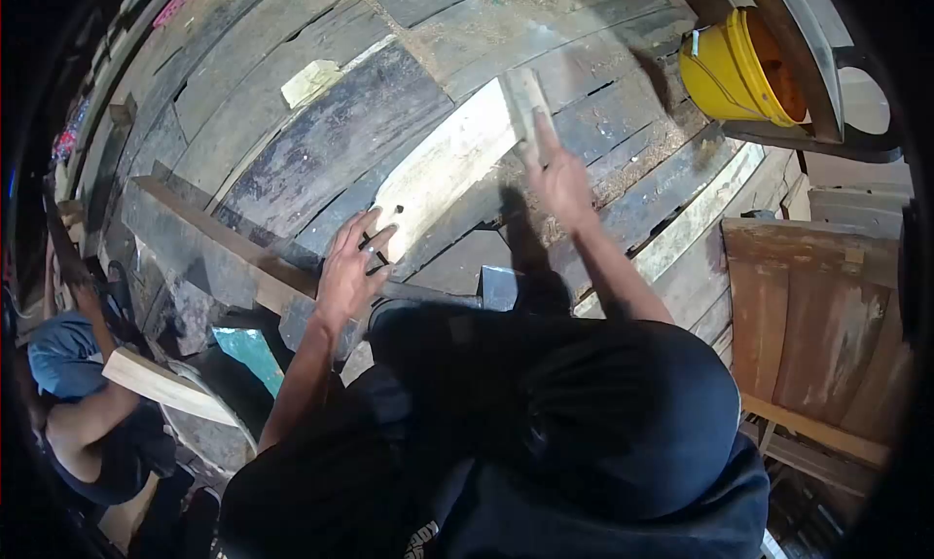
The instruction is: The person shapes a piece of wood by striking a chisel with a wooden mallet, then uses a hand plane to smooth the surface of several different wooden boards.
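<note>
A pale wooden board (pixel 452 155) with a small dark hole near its close end lies slantwise on the planks. My left hand (pixel 348 265) rests on that near end with its fingers spread. At the far end, my right hand (pixel 561 181) grips a flat grey-brown strip (pixel 526 102), its index finger laid along it. The strip is smeared by motion and lies across the board's end; its exact kind does not show. Close to my left wrist is a grey bar like a tool handle (pixel 428 293), leading toward a bluish block (pixel 499 287).
A yellow bucket (pixel 718 71) stands at the upper right. A pale offcut (pixel 309 82) lies on the dark planks (pixel 341 131). One long timber (pixel 219 243) runs at the left. A co-worker with a blue head covering (pixel 66 350) sits lower left by a curved pale piece (pixel 170 387). Brown panels (pixel 808 325) stand right.
</note>
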Available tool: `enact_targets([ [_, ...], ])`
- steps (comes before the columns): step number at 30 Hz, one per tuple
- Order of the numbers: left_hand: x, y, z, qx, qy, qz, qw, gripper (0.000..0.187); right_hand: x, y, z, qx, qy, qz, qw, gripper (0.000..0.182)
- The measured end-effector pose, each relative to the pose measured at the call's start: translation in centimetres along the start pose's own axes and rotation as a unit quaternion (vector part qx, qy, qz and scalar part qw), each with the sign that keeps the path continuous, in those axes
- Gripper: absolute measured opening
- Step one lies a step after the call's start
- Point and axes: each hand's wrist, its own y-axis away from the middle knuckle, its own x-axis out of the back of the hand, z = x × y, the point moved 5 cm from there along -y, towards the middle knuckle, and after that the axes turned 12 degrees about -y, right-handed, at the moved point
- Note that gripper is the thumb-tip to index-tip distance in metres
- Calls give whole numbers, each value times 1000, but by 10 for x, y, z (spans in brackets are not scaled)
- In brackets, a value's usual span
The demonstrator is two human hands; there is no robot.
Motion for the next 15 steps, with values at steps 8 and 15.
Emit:
enact_targets([
  [8, 9, 0, 5, -24, 27, 9, 999, 70, -57, 69, -35, 228, 22, -191, 955, 59],
  [15, 7, -1, 3, -2, 27, 7, 1000, 68, -6, 10, -12, 11, 15, -1, 1000, 64],
])
